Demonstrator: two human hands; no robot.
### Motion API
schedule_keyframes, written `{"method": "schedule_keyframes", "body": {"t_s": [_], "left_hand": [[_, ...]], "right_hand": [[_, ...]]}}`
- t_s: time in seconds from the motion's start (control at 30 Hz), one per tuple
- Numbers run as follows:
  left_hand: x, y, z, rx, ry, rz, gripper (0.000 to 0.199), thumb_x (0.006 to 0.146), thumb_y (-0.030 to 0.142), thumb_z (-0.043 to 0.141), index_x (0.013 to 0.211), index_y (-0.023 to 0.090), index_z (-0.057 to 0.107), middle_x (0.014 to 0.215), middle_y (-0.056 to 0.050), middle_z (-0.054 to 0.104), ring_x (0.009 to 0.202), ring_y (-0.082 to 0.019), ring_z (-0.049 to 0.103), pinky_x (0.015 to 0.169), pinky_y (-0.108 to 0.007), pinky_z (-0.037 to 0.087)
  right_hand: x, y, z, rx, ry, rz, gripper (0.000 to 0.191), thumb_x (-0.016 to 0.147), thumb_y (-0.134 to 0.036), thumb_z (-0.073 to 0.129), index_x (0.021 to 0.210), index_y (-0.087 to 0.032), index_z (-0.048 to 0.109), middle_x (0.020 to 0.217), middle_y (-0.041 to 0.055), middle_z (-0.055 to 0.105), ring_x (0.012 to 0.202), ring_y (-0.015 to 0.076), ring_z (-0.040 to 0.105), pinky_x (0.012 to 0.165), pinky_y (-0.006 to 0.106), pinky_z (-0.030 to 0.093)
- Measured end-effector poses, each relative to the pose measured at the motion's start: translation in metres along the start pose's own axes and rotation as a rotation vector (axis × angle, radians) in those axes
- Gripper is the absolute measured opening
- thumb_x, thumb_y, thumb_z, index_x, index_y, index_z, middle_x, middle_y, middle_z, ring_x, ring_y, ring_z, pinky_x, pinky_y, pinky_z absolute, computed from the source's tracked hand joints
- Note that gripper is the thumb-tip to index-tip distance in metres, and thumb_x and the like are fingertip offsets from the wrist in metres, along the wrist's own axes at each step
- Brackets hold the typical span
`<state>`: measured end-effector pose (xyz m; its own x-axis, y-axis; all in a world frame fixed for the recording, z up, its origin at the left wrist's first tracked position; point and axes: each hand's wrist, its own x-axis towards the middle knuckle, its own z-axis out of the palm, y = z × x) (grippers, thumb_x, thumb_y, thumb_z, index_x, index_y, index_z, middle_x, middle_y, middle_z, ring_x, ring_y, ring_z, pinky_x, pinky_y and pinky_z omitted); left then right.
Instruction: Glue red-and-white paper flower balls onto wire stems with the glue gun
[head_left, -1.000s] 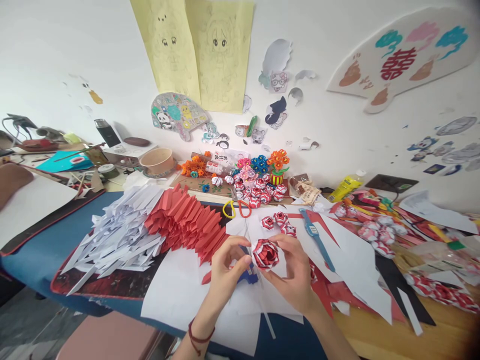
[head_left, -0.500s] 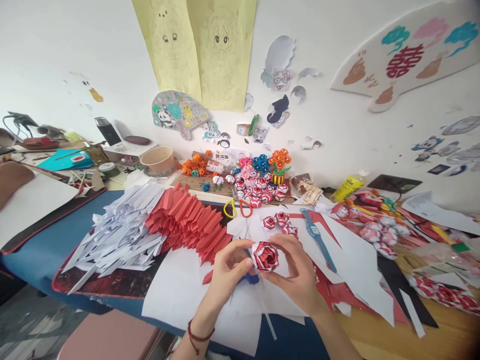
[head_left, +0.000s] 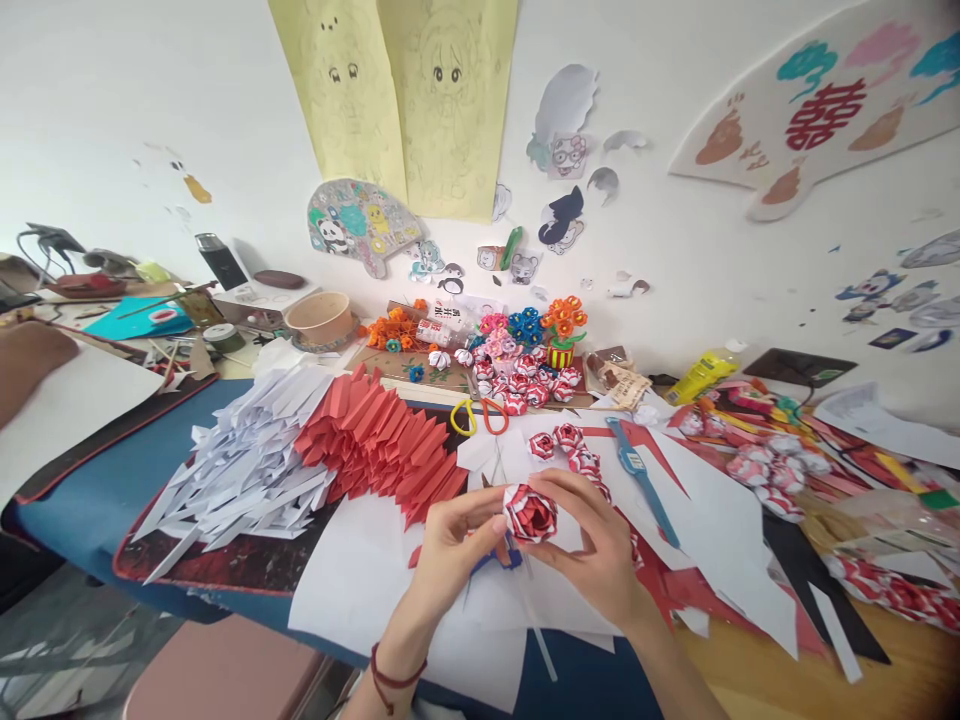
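A red and white folded-paper flower point(head_left: 532, 515) is held between my two hands above white sheets. My left hand point(head_left: 459, 540) pinches its left side with thumb and fingers. On the right side, the fingers and thumb of my right hand point(head_left: 596, 545) close round it. Just beyond lie several similar paper flowers point(head_left: 568, 437). Scissors point(head_left: 480, 417) with one yellow and one orange handle loop rest behind my hands. A blue object point(head_left: 501, 556) sits under the flower, partly hidden, and a thin clear stick point(head_left: 541, 650) points toward me.
Piles of folded white paper strips point(head_left: 240, 450) and red paper strips point(head_left: 379, 440) lie to the left. A blue cutter-like tool point(head_left: 643, 482) rests on paper at right. Finished flowers crowd the back around a striped pot point(head_left: 559, 354). Another person's arm point(head_left: 34, 365) shows at far left.
The view has shifted slightly, so the surroundings sit a little further right. Both hands keep their hold on the paper flower, nearly unmoved.
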<state>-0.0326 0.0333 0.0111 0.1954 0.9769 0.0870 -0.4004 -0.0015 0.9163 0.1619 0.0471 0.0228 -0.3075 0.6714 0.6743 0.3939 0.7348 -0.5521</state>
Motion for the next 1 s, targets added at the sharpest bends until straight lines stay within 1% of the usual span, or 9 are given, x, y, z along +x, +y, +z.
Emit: {"method": "schedule_keyframes", "body": {"t_s": [0.13, 0.27, 0.43, 0.53, 0.57, 0.63, 0.8, 0.9, 1.0], "left_hand": [[0.000, 0.005, 0.002, -0.027, 0.018, -0.002, 0.038, 0.085, 0.041, 0.081, 0.113, 0.016, 0.081, 0.087, -0.010, 0.080, 0.053, -0.009, 0.061, 0.053, -0.023, 0.054], [0.002, 0.007, 0.003, -0.045, 0.058, -0.032, 0.040, 0.082, 0.042, 0.083, 0.109, 0.013, 0.081, 0.076, -0.008, 0.077, 0.051, -0.009, 0.057, 0.051, -0.021, 0.051], [0.006, 0.007, -0.006, 0.006, 0.160, -0.037, 0.047, 0.084, 0.044, 0.081, 0.118, 0.012, 0.076, 0.085, -0.010, 0.079, 0.051, -0.008, 0.060, 0.049, -0.017, 0.043], [0.006, 0.012, -0.013, 0.054, 0.262, -0.027, 0.049, 0.088, 0.044, 0.076, 0.127, 0.016, 0.070, 0.111, -0.014, 0.079, 0.054, -0.008, 0.062, 0.049, -0.018, 0.044], [0.004, 0.015, -0.015, 0.072, 0.283, -0.019, 0.046, 0.089, 0.044, 0.075, 0.126, 0.017, 0.070, 0.118, -0.014, 0.077, 0.055, -0.008, 0.062, 0.051, -0.019, 0.046], [-0.002, 0.022, -0.018, 0.124, 0.298, 0.014, 0.036, 0.092, 0.043, 0.072, 0.117, 0.017, 0.073, 0.119, -0.014, 0.077, 0.057, -0.008, 0.062, 0.057, -0.021, 0.052], [-0.021, 0.037, -0.027, 0.300, 0.294, 0.108, 0.024, 0.095, 0.039, 0.069, 0.098, 0.017, 0.077, 0.096, -0.008, 0.080, 0.058, -0.010, 0.064, 0.061, -0.022, 0.052], [-0.027, 0.042, -0.036, 0.346, 0.295, 0.152, 0.022, 0.097, 0.037, 0.067, 0.093, 0.018, 0.077, 0.092, -0.007, 0.080, 0.057, -0.011, 0.065, 0.059, -0.022, 0.052], [-0.030, 0.042, -0.046, 0.397, 0.296, 0.197, 0.019, 0.097, 0.034, 0.066, 0.092, 0.019, 0.077, 0.086, -0.005, 0.078, 0.058, -0.011, 0.065, 0.058, -0.021, 0.052]], "right_hand": [[0.002, 0.000, 0.002, -0.003, 0.004, -0.020, 0.059, 0.085, -0.023, 0.081, 0.140, -0.031, 0.060, 0.126, 0.0080, 0.067, 0.116, 0.0248, 0.068, 0.100, 0.036, 0.060], [0.006, 0.001, 0.005, 0.016, -0.052, 0.002, 0.056, 0.086, -0.022, 0.079, 0.138, -0.030, 0.059, 0.130, 0.0083, 0.067, 0.121, 0.0241, 0.067, 0.104, 0.035, 0.058], [0.032, 0.012, 0.004, 0.083, -0.139, 0.013, 0.052, 0.084, -0.026, 0.082, 0.131, -0.032, 0.061, 0.125, 0.0057, 0.071, 0.121, 0.0241, 0.067, 0.105, 0.037, 0.056], [0.069, 0.034, 0.011, 0.178, -0.150, 0.101, 0.050, 0.084, -0.031, 0.082, 0.129, -0.032, 0.062, 0.127, 0.0053, 0.069, 0.119, 0.0242, 0.067, 0.103, 0.038, 0.055], [0.086, 0.045, 0.016, 0.213, -0.134, 0.126, 0.051, 0.085, -0.033, 0.080, 0.132, -0.031, 0.060, 0.132, 0.0063, 0.066, 0.122, 0.0246, 0.066, 0.104, 0.039, 0.055], [0.122, 0.071, 0.035, 0.178, -0.143, 0.178, 0.057, 0.087, -0.034, 0.076, 0.140, -0.029, 0.056, 0.140, 0.0084, 0.061, 0.128, 0.0254, 0.062, 0.108, 0.041, 0.050], [0.201, 0.137, 0.104, 0.050, -0.232, 0.245, 0.039, 0.073, -0.026, 0.085, 0.109, -0.021, 0.072, 0.114, 0.0091, 0.069, 0.110, 0.0295, 0.065, 0.105, 0.050, 0.048], [0.225, 0.158, 0.139, 0.048, -0.250, 0.281, 0.028, 0.082, -0.031, 0.080, 0.104, -0.017, 0.070, 0.111, 0.0075, 0.070, 0.109, 0.0268, 0.065, 0.103, 0.051, 0.048], [0.230, 0.167, 0.152, 0.099, -0.260, 0.321, 0.030, 0.085, -0.034, 0.078, 0.108, -0.017, 0.069, 0.115, 0.0071, 0.069, 0.109, 0.0248, 0.065, 0.103, 0.050, 0.049]]}}
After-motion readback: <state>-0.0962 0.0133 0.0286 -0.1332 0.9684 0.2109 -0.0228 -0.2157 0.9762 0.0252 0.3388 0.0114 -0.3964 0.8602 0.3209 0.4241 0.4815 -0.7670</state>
